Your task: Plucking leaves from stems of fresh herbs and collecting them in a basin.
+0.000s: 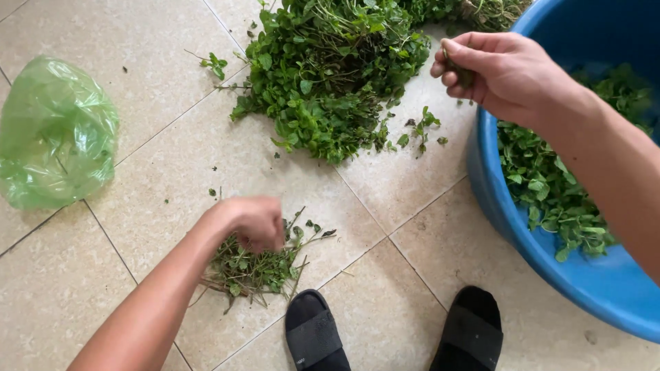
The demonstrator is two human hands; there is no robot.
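Left hand [254, 223] motion-blurred, fingers curled under and unreadable; whether it grips stems from the small pile of stalks [258, 271] cannot be told, and it hides part of that pile. Right hand [498, 72] pinches something dark, mostly buried in the fingers, kind unclear. Big heap of green herbs [330, 75] cut off by top edge. Blue tub [598, 282] cropped at top and right edges; right forearm covers part of the leaves inside [550, 192]. Green plastic bag [55, 134] contents only dimly visible through the film. Black slippers [316, 336] cut by bottom edge.
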